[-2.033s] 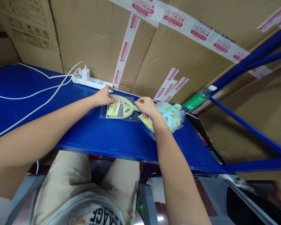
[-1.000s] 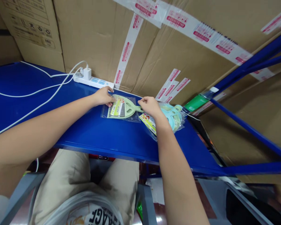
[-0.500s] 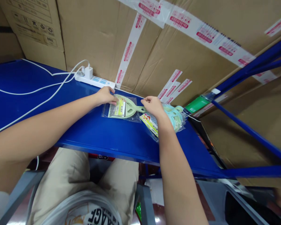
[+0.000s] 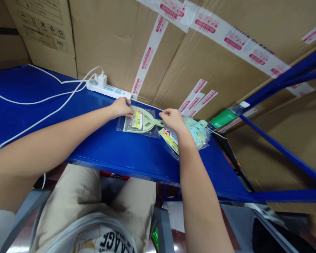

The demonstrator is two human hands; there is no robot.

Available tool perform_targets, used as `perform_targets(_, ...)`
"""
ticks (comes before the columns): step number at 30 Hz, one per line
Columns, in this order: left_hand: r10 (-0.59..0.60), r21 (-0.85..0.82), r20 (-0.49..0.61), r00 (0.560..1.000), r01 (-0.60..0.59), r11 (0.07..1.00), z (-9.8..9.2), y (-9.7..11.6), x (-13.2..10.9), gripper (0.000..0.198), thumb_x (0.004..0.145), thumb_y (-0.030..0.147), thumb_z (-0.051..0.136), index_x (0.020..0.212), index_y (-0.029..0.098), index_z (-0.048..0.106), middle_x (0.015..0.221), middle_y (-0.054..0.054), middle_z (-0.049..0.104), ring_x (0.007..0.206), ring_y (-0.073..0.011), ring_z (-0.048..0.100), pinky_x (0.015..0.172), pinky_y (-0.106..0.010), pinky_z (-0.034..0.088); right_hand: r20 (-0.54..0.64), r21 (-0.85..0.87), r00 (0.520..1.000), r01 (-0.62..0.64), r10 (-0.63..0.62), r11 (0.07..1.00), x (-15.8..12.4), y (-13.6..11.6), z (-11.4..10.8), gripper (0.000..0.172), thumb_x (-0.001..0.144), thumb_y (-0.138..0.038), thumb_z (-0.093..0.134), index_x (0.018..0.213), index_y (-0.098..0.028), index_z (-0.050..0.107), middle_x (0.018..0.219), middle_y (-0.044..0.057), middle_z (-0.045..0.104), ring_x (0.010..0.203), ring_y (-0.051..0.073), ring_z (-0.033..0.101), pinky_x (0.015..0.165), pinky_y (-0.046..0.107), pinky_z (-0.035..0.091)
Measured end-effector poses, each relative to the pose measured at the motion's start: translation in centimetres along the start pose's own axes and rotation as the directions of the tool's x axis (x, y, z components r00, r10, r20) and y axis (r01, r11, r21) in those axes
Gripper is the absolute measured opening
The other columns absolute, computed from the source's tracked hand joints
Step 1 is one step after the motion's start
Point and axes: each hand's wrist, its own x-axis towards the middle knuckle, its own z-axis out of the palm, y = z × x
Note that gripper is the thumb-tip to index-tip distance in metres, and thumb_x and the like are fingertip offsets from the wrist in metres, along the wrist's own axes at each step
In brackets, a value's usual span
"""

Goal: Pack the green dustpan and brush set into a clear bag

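Observation:
A small light-green dustpan (image 4: 148,121) in a clear plastic bag (image 4: 119,124) lies on the blue table, its handle toward the right. A yellow and white label (image 4: 137,119) shows inside. My left hand (image 4: 121,108) is closed on the bag's left edge, beside the dustpan's wide end. At the handle's tip, my right hand (image 4: 171,117) has its fingers pressed together, seemingly on the bag's right end; the fingertips are partly hidden. Under and behind my right wrist lie more bagged dustpans (image 4: 196,130) in blue and green, with a yellow label (image 4: 169,140).
A white power strip (image 4: 110,91) with a plugged-in charger (image 4: 102,80) and white cables (image 4: 52,114) sits at the back left. Large cardboard boxes (image 4: 107,38) wall the rear. A green-labelled bottle (image 4: 228,116) and blue metal bars (image 4: 281,144) stand at right.
The view has shifted slightly. The label inside the bag has moved a little; both hands keep nearly the same places on the bag.

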Motion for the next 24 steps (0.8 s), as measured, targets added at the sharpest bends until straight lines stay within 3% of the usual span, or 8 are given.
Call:
perform_targets(9, -0.003, -0.026, 0.075, 0.997, 0.004, 1.000, -0.5, 0.0, -0.4, 0.061, 0.067, -0.002, 0.082, 0.122, 0.008, 0.057, 0.075, 0.000, 0.063, 0.065, -0.0157, 0.072, 0.063, -0.025, 0.057, -0.021, -0.019, 0.999, 0.039, -0.039, 0.999, 0.4, 0.9, 0.1, 0.017, 0.074, -0.027, 0.057, 0.058, -0.022, 0.059, 0.057, -0.001, 0.061, 0.063, 0.017, 0.057, 0.065, 0.029, 0.043)
perform_targets(13, 0.012, 0.015, 0.034, 0.999, -0.012, 1.000, -0.4, -0.2, -0.1, 0.063, 0.065, 0.000, 0.085, 0.121, 0.010, 0.057, 0.074, 0.001, 0.063, 0.063, -0.0135, 0.069, 0.063, -0.025, 0.056, -0.020, -0.033, 0.999, 0.032, -0.033, 0.999, 0.3, 0.7, 0.0, 0.017, 0.073, -0.027, 0.057, 0.057, -0.022, 0.059, 0.057, -0.001, 0.061, 0.063, 0.017, 0.056, 0.064, 0.029, 0.043)
perform_targets(18, 0.076, 0.084, 0.015, 0.997, -0.077, 0.994, -0.2, -0.2, 0.0, 0.053, 0.073, 0.000, 0.078, 0.120, 0.012, 0.058, 0.069, 0.002, 0.062, 0.060, -0.0114, 0.066, 0.059, -0.021, 0.052, -0.028, -0.023, 0.999, 0.035, -0.036, 0.999, 0.2, 0.6, 0.0, 0.017, 0.074, -0.027, 0.058, 0.057, -0.022, 0.058, 0.057, -0.001, 0.061, 0.062, 0.017, 0.056, 0.065, 0.029, 0.043)
perform_targets(24, 0.021, 0.036, 0.150, 0.988, -0.026, 0.999, -1.1, -0.4, 0.0, 0.077, 0.062, 0.004, 0.086, 0.131, 0.010, 0.054, 0.076, -0.002, 0.066, 0.063, -0.0169, 0.070, 0.063, -0.028, 0.057, -0.021, -0.021, 0.999, 0.046, -0.046, 0.999, 0.2, 0.8, -0.1, 0.016, 0.074, -0.027, 0.056, 0.060, -0.022, 0.060, 0.058, 0.000, 0.062, 0.064, 0.018, 0.057, 0.064, 0.029, 0.042)
